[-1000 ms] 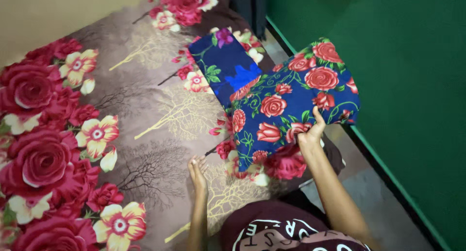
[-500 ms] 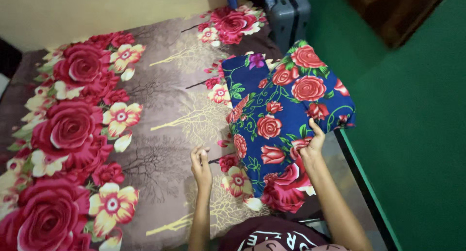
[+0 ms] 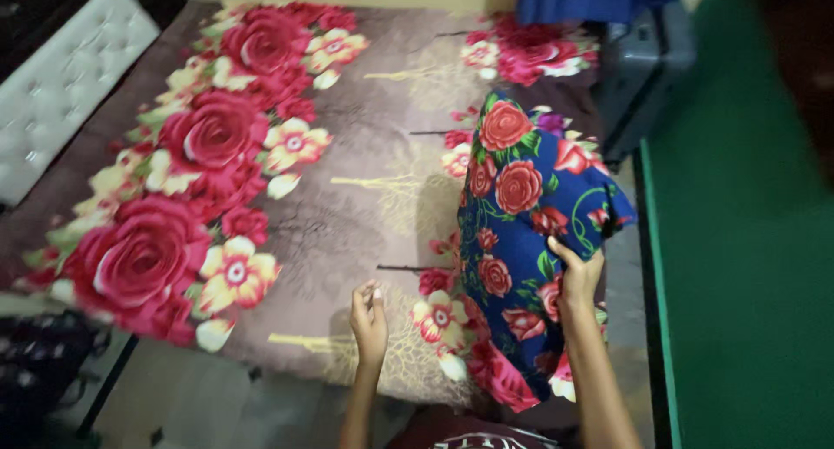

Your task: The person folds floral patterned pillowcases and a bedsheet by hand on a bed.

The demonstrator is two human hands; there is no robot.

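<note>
At the far left, beyond the bed's left edge, lies a white tufted cushion [image 3: 65,89]. The bed [image 3: 347,232] is covered with a brown sheet printed with big red roses. Near its front edge the left hand [image 3: 369,317] hovers with fingers loosely curled, holding nothing; whether it touches the sheet is unclear. Toward the bed's right edge the right hand [image 3: 578,278] grips a folded blue cloth [image 3: 521,214] with red roses, thumb on top, holding it up on its edge. A grey case [image 3: 643,71] stands by the far right corner, beside the green wall [image 3: 747,267].
</note>
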